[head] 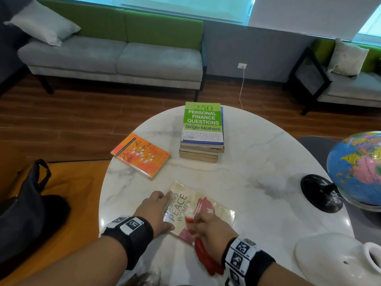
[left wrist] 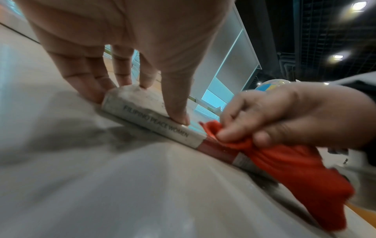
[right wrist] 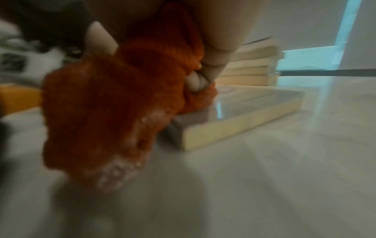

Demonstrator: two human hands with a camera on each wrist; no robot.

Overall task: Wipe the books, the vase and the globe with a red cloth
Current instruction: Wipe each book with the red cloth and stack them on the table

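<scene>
I am working the red cloth (head: 207, 259), a soft, limp fleece rag, across the cream paperback titled Filipino Peace Women (head: 203, 209), which is lying flat at the near edge of the white marbled round tabletop (head: 257, 162). My right hand (head: 214, 229) is bunching the cloth in curled fingers and pressing it onto the book's near corner, while the loose tail is trailing off toward me. My left hand (head: 155, 211) is spread, its straight fingertips (left wrist: 179, 120) pinning the spine edge down. I judge the book light and its glossy cover slippery, so that pin at the spine is what is keeping it from skating on the smooth marble; the cloth wants gripping in a wad, since it has no stiffness of its own.

Further out, an orange paperback (head: 142, 155) is lying alone to the left, and a stack of about 5 books (head: 202, 133) topped by a green cover is sitting at the far side. The blue globe (head: 356, 168) on its black base is standing at the right edge, top-heavy by the look of it, and the white ceramic vase (head: 338, 259) is lying on its side near my right wrist, probably fragile.
</scene>
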